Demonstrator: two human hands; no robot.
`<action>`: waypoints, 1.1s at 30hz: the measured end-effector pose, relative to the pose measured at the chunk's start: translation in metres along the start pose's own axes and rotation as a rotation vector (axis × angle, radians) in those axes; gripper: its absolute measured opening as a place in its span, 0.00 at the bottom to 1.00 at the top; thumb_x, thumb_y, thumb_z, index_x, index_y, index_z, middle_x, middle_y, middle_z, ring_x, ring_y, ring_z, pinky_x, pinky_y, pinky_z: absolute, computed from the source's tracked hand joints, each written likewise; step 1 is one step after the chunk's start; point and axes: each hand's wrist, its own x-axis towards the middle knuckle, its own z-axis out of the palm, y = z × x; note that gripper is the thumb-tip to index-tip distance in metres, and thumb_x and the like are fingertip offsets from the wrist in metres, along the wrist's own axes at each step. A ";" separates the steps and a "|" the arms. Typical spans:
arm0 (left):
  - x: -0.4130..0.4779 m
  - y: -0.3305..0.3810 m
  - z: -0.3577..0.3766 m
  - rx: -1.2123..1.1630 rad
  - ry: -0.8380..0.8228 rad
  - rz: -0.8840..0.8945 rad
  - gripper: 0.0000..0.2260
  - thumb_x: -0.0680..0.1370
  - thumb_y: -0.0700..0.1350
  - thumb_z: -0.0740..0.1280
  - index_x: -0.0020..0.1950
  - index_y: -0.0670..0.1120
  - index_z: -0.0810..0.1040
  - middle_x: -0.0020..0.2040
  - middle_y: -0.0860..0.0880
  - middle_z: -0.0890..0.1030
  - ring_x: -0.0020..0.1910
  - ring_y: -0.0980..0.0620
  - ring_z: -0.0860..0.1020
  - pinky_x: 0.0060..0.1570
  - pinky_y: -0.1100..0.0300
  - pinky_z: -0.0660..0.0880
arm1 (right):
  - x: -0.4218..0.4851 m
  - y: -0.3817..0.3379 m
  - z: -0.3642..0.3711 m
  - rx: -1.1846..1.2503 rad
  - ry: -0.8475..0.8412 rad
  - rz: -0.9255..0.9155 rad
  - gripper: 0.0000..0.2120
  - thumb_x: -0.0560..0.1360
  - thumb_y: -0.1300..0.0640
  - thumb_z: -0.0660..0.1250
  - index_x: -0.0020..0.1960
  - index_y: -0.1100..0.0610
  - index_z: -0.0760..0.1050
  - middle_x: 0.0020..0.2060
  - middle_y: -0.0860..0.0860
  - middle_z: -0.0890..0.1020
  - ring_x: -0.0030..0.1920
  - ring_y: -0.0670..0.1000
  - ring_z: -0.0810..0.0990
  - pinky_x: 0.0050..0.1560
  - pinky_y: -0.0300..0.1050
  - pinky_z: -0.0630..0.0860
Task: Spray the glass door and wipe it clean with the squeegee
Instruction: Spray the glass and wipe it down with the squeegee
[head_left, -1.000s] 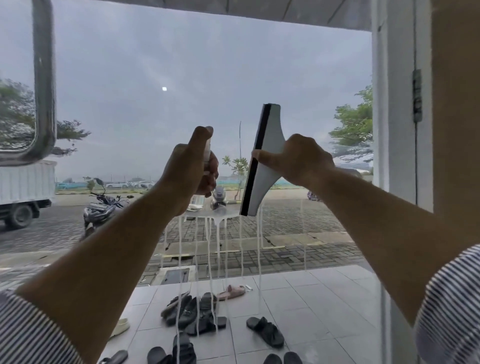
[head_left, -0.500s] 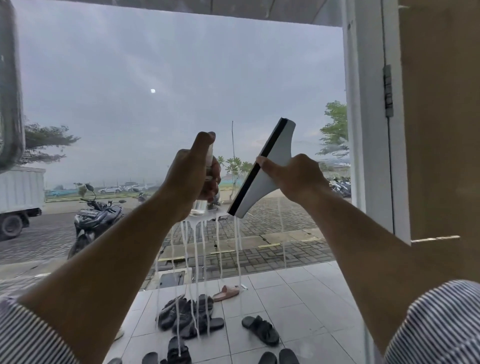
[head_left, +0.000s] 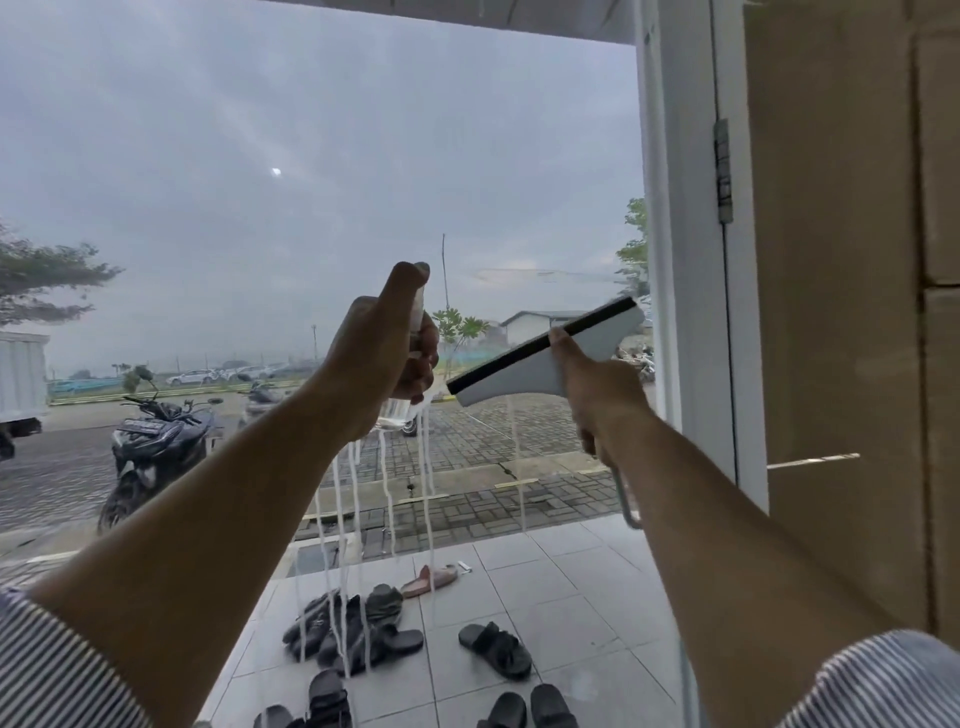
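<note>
A: Where's the squeegee (head_left: 540, 358)?
B: At the glass door (head_left: 260, 156), blade slanting lower-left to upper-right. The fingers of the right hand (head_left: 597, 395) grasp its handle.
A: And the left hand (head_left: 379, 358)?
B: Its fingers are clenched round the upright spray bottle (head_left: 395, 413).

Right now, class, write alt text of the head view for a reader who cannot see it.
A person's left hand holds a spray bottle at a glass door; the right hand holds a squeegee; white drips run below.
</note>
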 end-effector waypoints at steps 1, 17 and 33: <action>0.000 0.000 0.002 -0.003 -0.006 0.001 0.29 0.80 0.61 0.57 0.25 0.45 0.69 0.24 0.47 0.68 0.21 0.49 0.65 0.29 0.60 0.66 | -0.001 0.005 0.001 0.029 -0.011 0.028 0.29 0.72 0.28 0.63 0.43 0.56 0.71 0.31 0.51 0.71 0.25 0.48 0.66 0.26 0.40 0.63; -0.007 0.012 -0.022 0.038 0.068 -0.005 0.27 0.80 0.61 0.58 0.29 0.43 0.70 0.22 0.47 0.69 0.21 0.49 0.66 0.28 0.62 0.66 | -0.011 -0.008 -0.009 0.140 -0.095 0.038 0.29 0.73 0.32 0.67 0.45 0.60 0.75 0.24 0.51 0.69 0.21 0.49 0.64 0.27 0.39 0.65; -0.004 0.006 -0.060 0.078 0.053 0.023 0.27 0.80 0.61 0.58 0.29 0.43 0.69 0.24 0.45 0.68 0.21 0.49 0.65 0.30 0.59 0.64 | 0.009 -0.071 0.010 0.734 -0.210 0.266 0.24 0.81 0.40 0.59 0.36 0.57 0.67 0.19 0.48 0.65 0.17 0.45 0.56 0.19 0.32 0.54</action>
